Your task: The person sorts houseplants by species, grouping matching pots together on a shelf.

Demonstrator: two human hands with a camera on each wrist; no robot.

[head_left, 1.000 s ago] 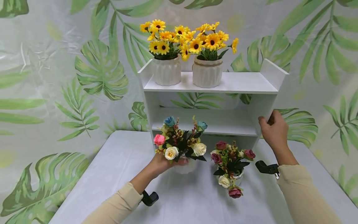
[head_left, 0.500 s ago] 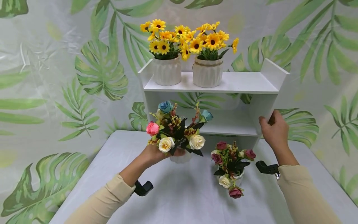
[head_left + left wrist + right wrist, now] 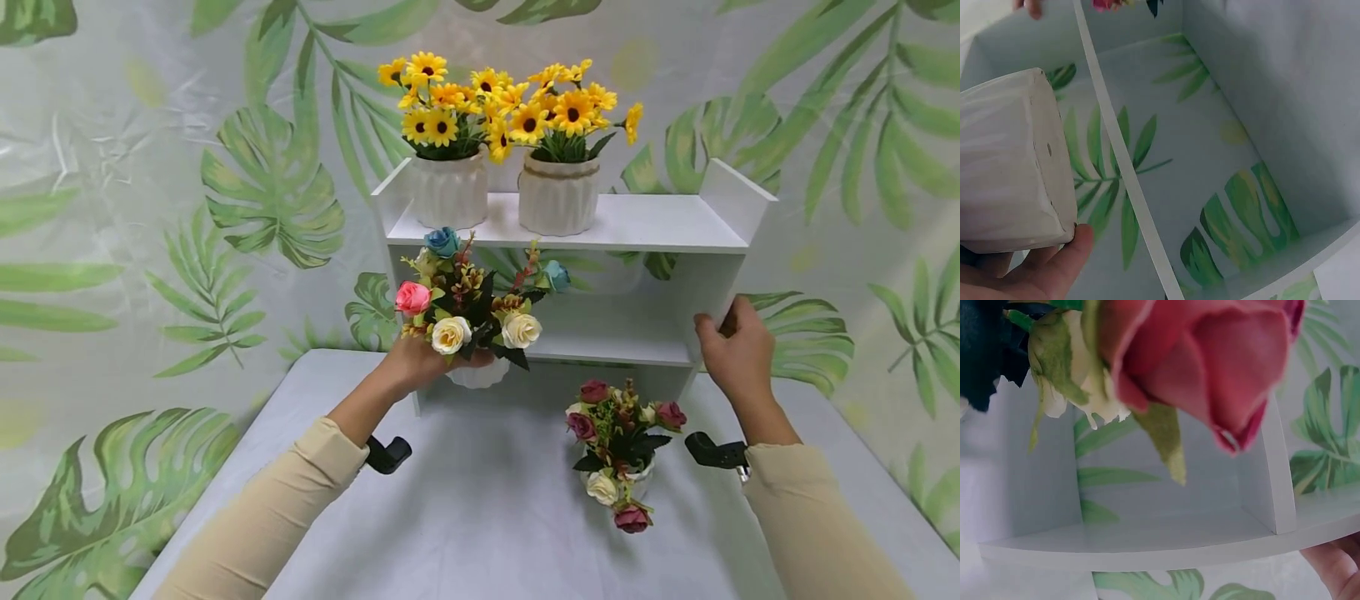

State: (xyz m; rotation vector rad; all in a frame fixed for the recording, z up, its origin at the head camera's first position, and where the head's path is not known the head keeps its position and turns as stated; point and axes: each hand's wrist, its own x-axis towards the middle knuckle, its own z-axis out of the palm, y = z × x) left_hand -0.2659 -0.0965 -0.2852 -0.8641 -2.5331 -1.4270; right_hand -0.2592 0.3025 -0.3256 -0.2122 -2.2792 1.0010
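Observation:
My left hand (image 3: 420,362) grips a white flowerpot (image 3: 480,372) of artificial roses in blue, pink and cream (image 3: 480,308). It is held up in front of the white shelf unit (image 3: 637,325), level with the middle board. In the left wrist view the pot (image 3: 1010,162) shows its side and base, with fingers (image 3: 1072,256) round its lower edge. My right hand (image 3: 738,350) holds the right side panel of the shelf; in the right wrist view only some fingers (image 3: 1338,565) show by the panel's edge.
Two white pots of yellow flowers (image 3: 448,187) (image 3: 558,196) stand on the top board. A pot of dark red and cream roses (image 3: 622,446) stands on the white-covered table (image 3: 465,533), before the shelf's right half. Behind hangs a leaf-patterned backdrop (image 3: 270,192).
My left hand has lifted the pot of blue, pink and cream roses from low before the shelf to the middle board's height. My right hand stays on the side panel.

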